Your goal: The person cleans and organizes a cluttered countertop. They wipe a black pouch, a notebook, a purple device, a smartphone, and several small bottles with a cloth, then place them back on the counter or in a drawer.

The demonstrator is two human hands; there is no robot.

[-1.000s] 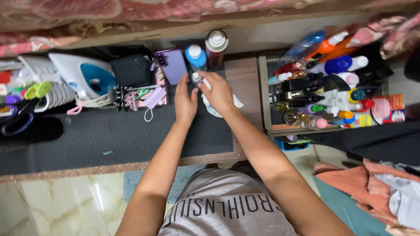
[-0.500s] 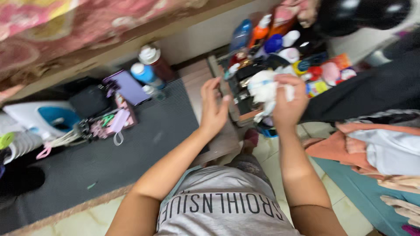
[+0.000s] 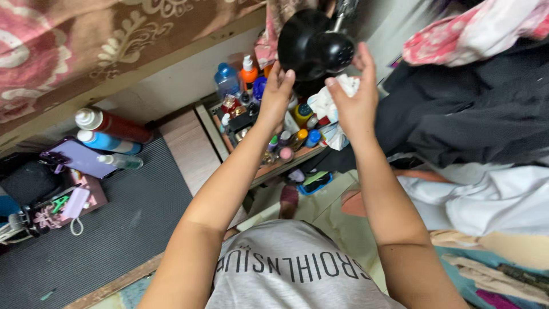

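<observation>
My left hand [image 3: 277, 94] is raised, its fingers touching the left side of a round black object on a stand [image 3: 314, 44]. My right hand [image 3: 352, 103] grips a crumpled white cloth [image 3: 327, 102] just below and to the right of that black object. Both hands hover above a tray of bottles and cosmetics [image 3: 269, 126].
On the dark mat [image 3: 108, 229] at the left lie a red-brown bottle [image 3: 111, 123], a blue bottle [image 3: 108, 143], a small clear spray bottle [image 3: 121, 162] and a purple phone [image 3: 80, 158]. Dark and white clothes [image 3: 474, 131] are heaped at the right.
The view has swung right. Both hands rose from over the tray to the black object, the right one still holding the white cloth.
</observation>
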